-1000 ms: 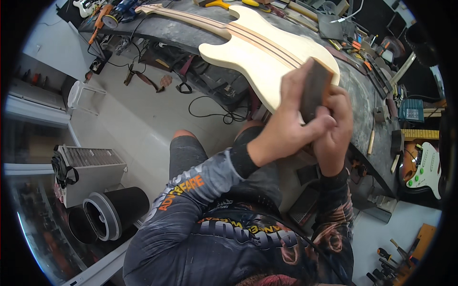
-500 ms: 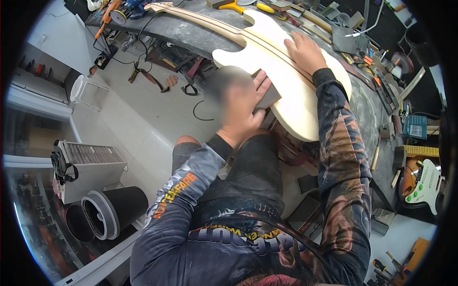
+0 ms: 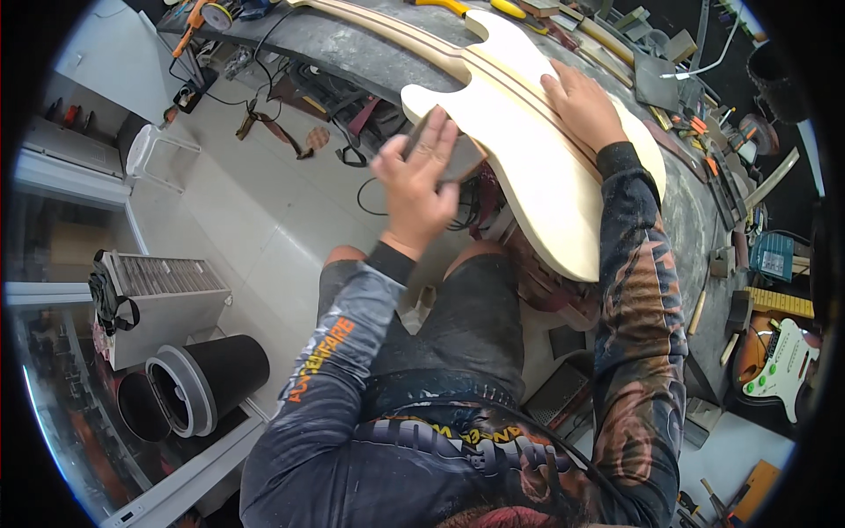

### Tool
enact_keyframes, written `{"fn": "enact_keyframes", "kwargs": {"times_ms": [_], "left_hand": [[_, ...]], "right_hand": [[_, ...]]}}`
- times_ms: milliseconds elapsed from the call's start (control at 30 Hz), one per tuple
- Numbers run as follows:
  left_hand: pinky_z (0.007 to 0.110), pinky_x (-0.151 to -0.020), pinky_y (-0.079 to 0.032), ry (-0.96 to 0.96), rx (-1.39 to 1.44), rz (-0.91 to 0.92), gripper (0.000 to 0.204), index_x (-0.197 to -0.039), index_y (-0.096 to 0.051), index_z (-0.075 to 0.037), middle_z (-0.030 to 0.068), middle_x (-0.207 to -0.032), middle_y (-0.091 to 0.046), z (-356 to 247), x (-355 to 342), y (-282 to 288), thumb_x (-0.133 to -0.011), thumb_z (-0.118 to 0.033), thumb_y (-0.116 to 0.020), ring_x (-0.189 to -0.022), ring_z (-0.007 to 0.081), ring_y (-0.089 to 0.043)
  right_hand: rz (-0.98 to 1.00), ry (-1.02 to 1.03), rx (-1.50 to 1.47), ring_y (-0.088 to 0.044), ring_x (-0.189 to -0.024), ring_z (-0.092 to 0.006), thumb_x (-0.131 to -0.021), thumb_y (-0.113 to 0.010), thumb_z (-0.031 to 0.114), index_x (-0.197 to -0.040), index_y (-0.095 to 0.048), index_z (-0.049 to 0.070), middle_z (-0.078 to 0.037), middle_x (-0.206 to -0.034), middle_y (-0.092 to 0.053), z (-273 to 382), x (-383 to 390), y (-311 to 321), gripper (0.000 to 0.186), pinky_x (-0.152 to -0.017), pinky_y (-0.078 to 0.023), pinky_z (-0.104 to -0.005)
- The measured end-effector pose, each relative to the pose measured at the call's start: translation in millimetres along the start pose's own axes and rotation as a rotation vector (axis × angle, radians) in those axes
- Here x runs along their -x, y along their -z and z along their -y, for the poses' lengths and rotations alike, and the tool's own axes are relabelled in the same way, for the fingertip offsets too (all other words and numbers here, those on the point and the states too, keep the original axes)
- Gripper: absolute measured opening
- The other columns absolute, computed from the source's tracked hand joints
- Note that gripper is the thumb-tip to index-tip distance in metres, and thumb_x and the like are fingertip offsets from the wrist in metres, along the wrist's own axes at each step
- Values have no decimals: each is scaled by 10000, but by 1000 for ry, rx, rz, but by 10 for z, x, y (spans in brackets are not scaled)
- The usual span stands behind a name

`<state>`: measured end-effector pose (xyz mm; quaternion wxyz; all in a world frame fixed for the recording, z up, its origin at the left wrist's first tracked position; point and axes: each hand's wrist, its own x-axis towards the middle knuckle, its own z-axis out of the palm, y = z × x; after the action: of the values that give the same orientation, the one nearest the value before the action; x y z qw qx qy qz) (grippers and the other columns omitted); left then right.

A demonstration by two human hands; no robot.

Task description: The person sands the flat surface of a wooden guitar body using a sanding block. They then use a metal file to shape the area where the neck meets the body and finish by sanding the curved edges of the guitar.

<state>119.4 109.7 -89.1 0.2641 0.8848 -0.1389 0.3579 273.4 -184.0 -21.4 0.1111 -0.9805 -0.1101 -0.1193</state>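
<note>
A pale, unfinished wooden guitar body (image 3: 537,163) with dark stripes down its middle lies on the workbench, its neck (image 3: 387,33) pointing to the far left. My left hand (image 3: 415,189) is closed on a flat, dark sanding block (image 3: 465,158), fingers laid along it. The block is at the body's near-left side edge, in the curve below the horn; whether its face touches the wood all along cannot be made out. My right hand (image 3: 588,107) lies flat on top of the body, over the stripes, fingers stretched and holding nothing.
The grey workbench (image 3: 365,66) carries clamps and hand tools along its far and right sides. An orange power tool (image 3: 189,31) sits at the far left. A black bin (image 3: 216,378) and a white stool (image 3: 158,158) stand left. A sunburst guitar (image 3: 779,365) is at right.
My left hand has moved left with the sanding block, along the body's edge towards the horn. My right hand stays on the body. The whole view has shifted slightly.
</note>
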Motion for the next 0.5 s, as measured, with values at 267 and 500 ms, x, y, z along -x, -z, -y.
{"fn": "enact_keyframes", "kwargs": {"times_ms": [267, 500], "left_hand": [[439, -1069, -342, -206, -23, 47, 833, -1553, -707, -281, -99, -1698, -594, 388, -140, 71, -735, -128, -705, -1268, 251, -522], [435, -1179, -308, -155, 205, 129, 856, -1592, -677, -243, -60, -1687, -613, -230, 49, -13, -746, -114, -688, -1243, 279, -505]], "right_hand": [[-35, 19, -16, -528, -1554, -376, -1155, -451, 542, -1616, -576, 54, -231, -1608, -624, -88, 10, 5, 683, -1310, -369, -494], [-16, 4, -51, -535, -1544, -379, -1155, -457, 533, -1608, -584, 48, -232, -1611, -619, 33, 26, 54, 675, -1293, -389, -475]]}}
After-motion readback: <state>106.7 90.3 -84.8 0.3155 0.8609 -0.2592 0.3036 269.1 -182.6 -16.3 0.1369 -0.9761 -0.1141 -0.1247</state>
